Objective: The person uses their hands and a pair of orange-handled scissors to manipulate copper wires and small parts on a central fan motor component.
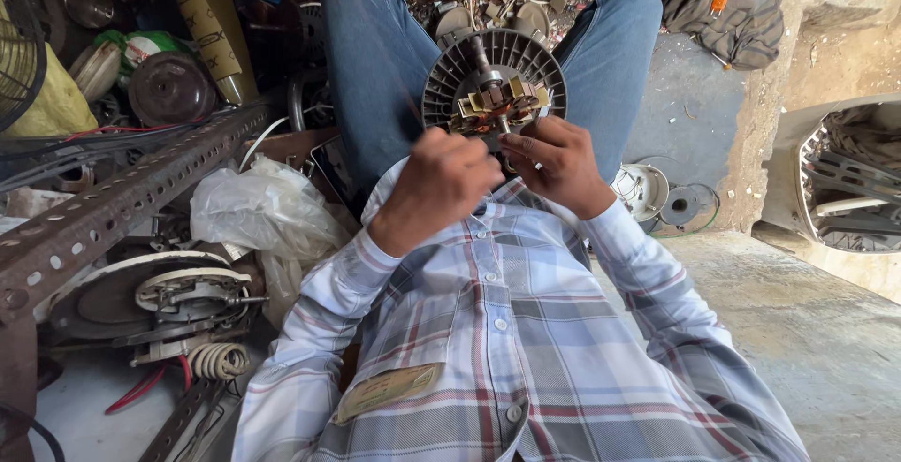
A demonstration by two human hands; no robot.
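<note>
I hold a round grey finned motor part (pixel 488 68) with copper windings and a metal shaft at its centre, raised in front of my chest above my lap. My left hand (pixel 441 185) is closed on its lower left edge. My right hand (pixel 556 164) grips its lower right side, with the fingertips at the copper windings (pixel 488 110). My plaid shirt sleeves and blue-jeaned legs frame the part.
A perforated steel angle bar (pixel 113 204) runs along the left. Beside it lie a crumpled plastic bag (pixel 258 209), a fan motor (pixel 178 298) with coiled wire, and dark round parts. A white motor cover (pixel 643 190) sits on the floor at right. A concrete ledge (pixel 807 321) lies lower right.
</note>
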